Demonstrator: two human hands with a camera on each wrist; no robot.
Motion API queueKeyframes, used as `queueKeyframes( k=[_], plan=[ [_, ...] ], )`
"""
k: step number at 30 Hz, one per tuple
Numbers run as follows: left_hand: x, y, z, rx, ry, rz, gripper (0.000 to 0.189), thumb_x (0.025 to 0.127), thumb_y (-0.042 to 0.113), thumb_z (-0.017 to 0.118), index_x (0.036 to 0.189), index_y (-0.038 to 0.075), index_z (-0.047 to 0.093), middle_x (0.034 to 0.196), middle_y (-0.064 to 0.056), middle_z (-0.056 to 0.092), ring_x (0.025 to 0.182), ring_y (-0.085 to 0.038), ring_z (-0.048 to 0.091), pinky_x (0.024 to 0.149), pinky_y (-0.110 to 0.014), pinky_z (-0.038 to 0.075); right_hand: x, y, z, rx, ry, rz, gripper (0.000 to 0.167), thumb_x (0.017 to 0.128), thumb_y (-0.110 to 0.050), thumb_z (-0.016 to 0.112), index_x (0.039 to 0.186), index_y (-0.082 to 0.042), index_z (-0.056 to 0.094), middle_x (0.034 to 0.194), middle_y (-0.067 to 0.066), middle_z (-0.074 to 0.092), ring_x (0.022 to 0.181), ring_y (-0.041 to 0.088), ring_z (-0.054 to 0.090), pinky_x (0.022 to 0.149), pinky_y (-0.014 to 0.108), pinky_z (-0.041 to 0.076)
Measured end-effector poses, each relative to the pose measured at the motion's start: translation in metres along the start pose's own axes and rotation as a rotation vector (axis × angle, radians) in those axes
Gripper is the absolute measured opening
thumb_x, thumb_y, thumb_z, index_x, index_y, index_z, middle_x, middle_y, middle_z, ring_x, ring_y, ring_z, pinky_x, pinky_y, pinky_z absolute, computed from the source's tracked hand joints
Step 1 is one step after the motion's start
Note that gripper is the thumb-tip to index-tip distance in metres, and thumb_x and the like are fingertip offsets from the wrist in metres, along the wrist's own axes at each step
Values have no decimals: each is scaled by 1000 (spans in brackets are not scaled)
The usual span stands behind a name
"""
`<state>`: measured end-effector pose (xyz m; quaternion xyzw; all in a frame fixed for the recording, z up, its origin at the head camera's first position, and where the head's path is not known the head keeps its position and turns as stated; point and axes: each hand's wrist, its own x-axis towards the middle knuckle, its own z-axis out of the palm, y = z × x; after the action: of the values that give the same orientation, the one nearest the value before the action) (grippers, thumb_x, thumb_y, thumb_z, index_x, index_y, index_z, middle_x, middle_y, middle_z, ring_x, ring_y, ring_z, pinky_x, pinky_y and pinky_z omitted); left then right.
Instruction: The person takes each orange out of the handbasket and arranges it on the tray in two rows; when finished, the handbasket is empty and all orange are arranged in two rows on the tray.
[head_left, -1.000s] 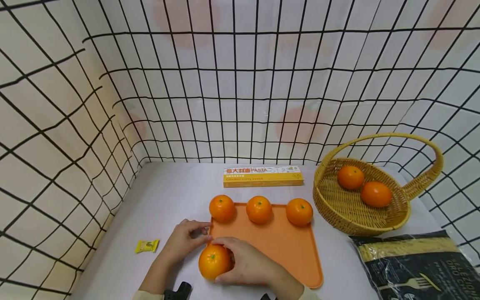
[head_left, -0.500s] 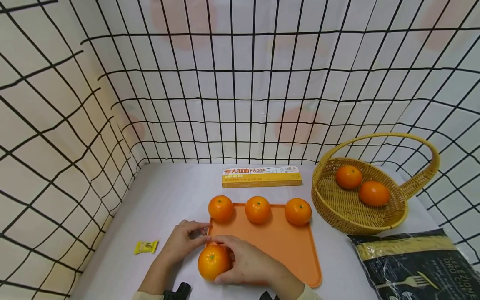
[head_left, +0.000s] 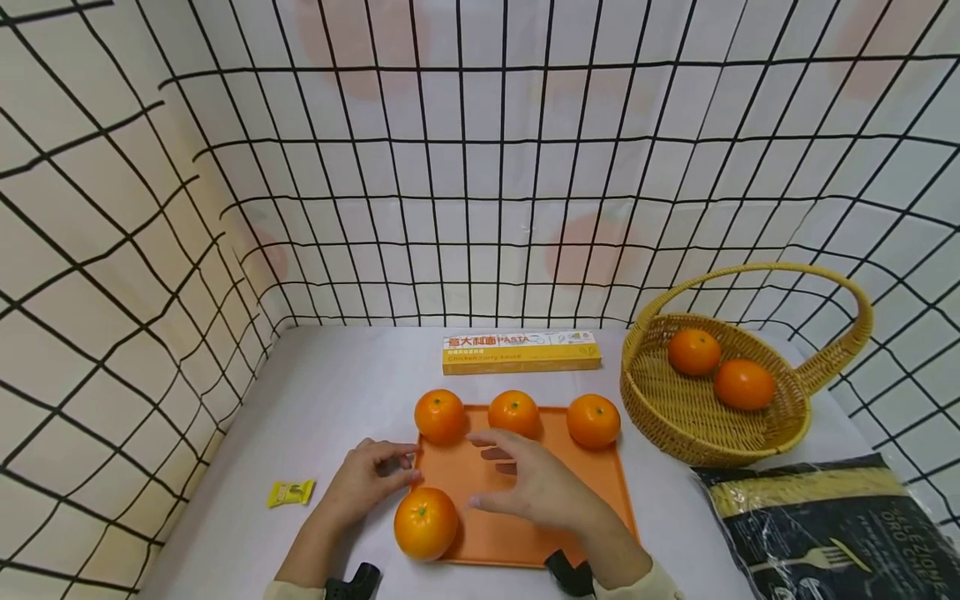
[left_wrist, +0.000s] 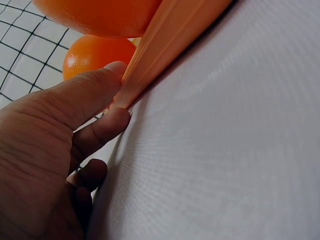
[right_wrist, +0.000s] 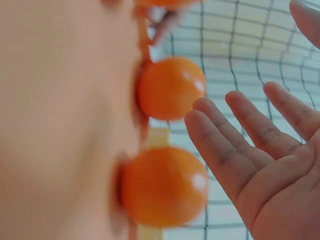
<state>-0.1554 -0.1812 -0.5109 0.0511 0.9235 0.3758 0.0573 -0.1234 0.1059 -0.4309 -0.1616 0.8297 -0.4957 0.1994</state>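
My left hand (head_left: 365,481) holds the left rim of an orange tray (head_left: 525,533), thumb at the upper edge and index fingertip low on the outer wall (left_wrist: 150,60). Over the tray, my right hand (head_left: 536,483) hovers with spread fingers and nothing in them; the right wrist view shows its palm and fingers (right_wrist: 215,145) extended. An orange (head_left: 426,523) sits at the tray's near left corner, apart from both hands. Along the far edge stand three more: left orange (head_left: 439,416), middle orange (head_left: 513,414), partly behind the right fingers, and right orange (head_left: 593,421).
A wicker basket (head_left: 667,433) with a tall handle holds two oranges at the right. In front of it lies a black pasta bag (head_left: 832,533). A yellow pasta box (head_left: 521,353) lies behind the tray, a small yellow wrapped packet (head_left: 291,492) left. Black wire mesh (head_left: 465,200) surrounds the table.
My right hand has let go of the near left orange and moved right and away from me over the tray. That orange stays at its corner; my left hand keeps its place.
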Motion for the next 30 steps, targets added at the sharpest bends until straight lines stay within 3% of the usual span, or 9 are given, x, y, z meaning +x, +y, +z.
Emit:
queueKeyframes(
  k=[11,17,23,30],
  plan=[
    [2,0,-1,-11,2,-5,33,80,37,87,111,33,78,85,21,65,91,-10,49,82,-29,41,-29,-2,-54,-6,307,-98,72,82,-37,87,143,-25,52,144,8,58,131,31,58,107,47,49],
    [-4,0,-2,-15,-8,-22,32,80,41,87,109,34,78,85,20,65,91,-10,49,81,-29,40,-57,3,-85,-101,398,5,78,84,-42,84,149,-22,46,149,10,54,132,36,58,104,50,51],
    [-7,-2,-1,-17,-18,-19,32,79,42,87,109,35,78,85,20,65,90,-10,48,78,-26,39,-84,7,-119,-360,476,83,83,85,-45,82,151,-15,43,146,17,53,132,39,55,102,55,50],
    [-1,-1,0,-28,-9,-8,32,79,42,87,109,36,77,85,20,65,91,-10,49,82,-29,40,-109,22,-163,-539,448,178,94,85,-60,75,157,-15,36,149,27,45,125,50,54,93,63,50]
  ],
)
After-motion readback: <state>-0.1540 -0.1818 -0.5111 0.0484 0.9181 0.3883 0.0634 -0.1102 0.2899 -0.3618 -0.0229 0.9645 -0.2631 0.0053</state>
